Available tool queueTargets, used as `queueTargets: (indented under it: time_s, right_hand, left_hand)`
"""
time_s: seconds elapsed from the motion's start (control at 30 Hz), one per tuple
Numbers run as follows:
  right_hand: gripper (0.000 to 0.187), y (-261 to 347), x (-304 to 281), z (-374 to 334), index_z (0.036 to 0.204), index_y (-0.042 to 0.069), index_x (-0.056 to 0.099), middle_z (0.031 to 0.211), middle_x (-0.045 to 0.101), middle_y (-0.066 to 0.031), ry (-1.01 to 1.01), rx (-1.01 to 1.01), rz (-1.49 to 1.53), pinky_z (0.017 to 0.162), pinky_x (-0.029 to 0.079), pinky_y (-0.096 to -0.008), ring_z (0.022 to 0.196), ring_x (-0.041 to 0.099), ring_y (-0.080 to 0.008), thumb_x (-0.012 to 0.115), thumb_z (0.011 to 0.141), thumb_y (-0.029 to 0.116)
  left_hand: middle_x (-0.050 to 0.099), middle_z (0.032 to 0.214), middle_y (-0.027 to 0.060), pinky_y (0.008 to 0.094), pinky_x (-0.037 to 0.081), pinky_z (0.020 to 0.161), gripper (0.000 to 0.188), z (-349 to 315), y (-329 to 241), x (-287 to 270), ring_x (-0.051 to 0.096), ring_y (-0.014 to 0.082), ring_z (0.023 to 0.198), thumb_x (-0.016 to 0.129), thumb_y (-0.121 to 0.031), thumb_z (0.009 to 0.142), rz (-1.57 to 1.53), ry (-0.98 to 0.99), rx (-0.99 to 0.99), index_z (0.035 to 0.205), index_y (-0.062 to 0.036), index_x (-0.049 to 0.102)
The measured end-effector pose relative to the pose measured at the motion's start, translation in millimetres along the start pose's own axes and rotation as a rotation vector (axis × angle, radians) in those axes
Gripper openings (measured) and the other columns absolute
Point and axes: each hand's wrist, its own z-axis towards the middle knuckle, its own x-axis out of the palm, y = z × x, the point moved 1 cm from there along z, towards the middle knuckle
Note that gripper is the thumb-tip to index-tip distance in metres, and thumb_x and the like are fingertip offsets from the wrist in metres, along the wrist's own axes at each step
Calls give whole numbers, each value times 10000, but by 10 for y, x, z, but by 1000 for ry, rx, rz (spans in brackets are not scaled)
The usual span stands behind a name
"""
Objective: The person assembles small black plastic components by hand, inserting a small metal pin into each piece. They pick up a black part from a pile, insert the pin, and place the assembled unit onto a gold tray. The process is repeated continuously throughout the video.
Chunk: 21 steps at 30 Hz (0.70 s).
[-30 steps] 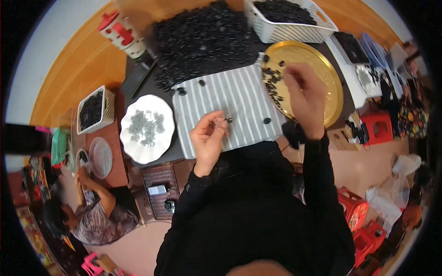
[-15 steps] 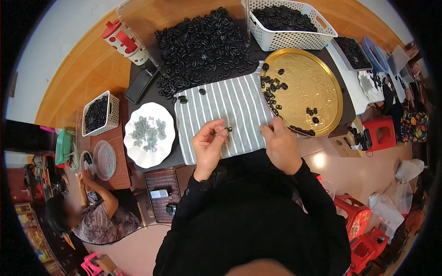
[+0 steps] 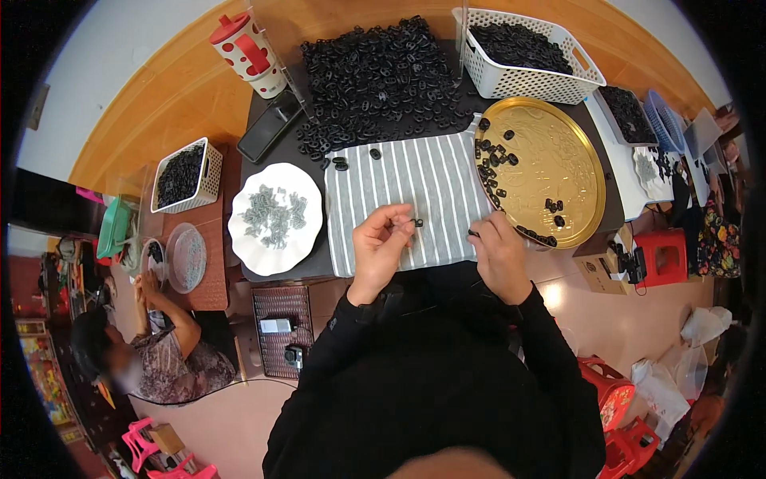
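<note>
My left hand (image 3: 381, 246) is closed above the grey striped cloth (image 3: 375, 191), pinching a small black plastic piece (image 3: 418, 223) at its fingertips. To its right, my right hand (image 3: 504, 257) is closed near the cloth's right edge, beside the gold tray (image 3: 578, 191). A dark bit (image 3: 474, 233) shows at its fingertips, seemingly another black piece, mostly hidden by the fingers. Loose black oval pieces (image 3: 341, 164) lie at the cloth's far left. Several more sit along the tray's left and near sides. A white scalloped plate (image 3: 271, 262) holds small translucent grey parts (image 3: 274, 217).
A big heap of black pieces (image 3: 375, 80) lies behind the cloth, with a white basket (image 3: 536, 80) of more at its right. A phone (image 3: 270, 128) and a spotted tumbler (image 3: 249, 60) stand far left. Another person (image 3: 171, 359) works at a side table.
The view has shifted, so the table's things sit further right. Both hands keep nearly the same places over the cloth; a dark bit now shows at my right fingertips.
</note>
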Motion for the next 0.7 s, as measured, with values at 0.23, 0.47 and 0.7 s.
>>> queueTargets:
  time_s: [0.23,0.47,0.7]
  right_hand:
    - [145,48,14,-21,878,3,578,843,516,-130,1,-20,-29,625,454,-415,742,572,-324,655,757,-15]
    - [151,49,-15,-10,902,-20,623,798,551,-121,-35,-59,-11,622,458,-344,725,581,-275,613,763,-77]
    - [104,160,482,285,965,-20,659,780,623,-8,-95,460,1008,622,438,-212,678,544,-67,643,867,10]
  left_hand:
    - [617,859,13,210,476,620,248,-6,4,-12,562,71,716,617,60,867,9,8,0,1110,18,644]
    - [616,845,8,208,477,623,242,-20,1,-11,562,66,719,623,54,868,14,5,10,1107,20,646]
    - [618,848,11,205,465,607,285,-1,-47,-3,561,67,708,625,57,860,-9,73,-54,1143,26,628]
